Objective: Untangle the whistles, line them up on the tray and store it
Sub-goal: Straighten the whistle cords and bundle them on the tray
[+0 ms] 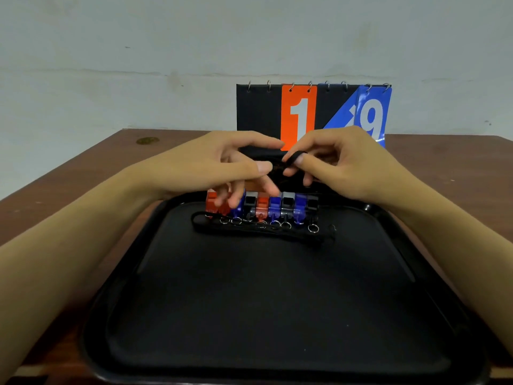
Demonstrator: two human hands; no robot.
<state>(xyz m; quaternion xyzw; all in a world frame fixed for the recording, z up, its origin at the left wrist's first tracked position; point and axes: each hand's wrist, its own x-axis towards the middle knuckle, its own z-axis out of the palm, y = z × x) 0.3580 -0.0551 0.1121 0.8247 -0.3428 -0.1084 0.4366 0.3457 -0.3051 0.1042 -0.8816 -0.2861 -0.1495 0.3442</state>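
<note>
Several whistles [274, 207] in red, blue, grey and black stand side by side in a row along the far edge of a black tray [266, 315]. Their metal rings and black cords [249, 232] lie in a loose strip just in front of them. Above the row, my right hand [338, 162] holds a black cord [293, 159] looped round its thumb and pinched with the fingers. My left hand [222, 165] hovers over the left end of the row, fingers spread and reaching toward the cord, with fingertips hanging in front of the red and blue whistles.
A flip scoreboard [313, 115] showing an orange 1 and a blue 9 stands behind the tray at the back of the brown wooden table [83, 173]. A pale wall rises behind it.
</note>
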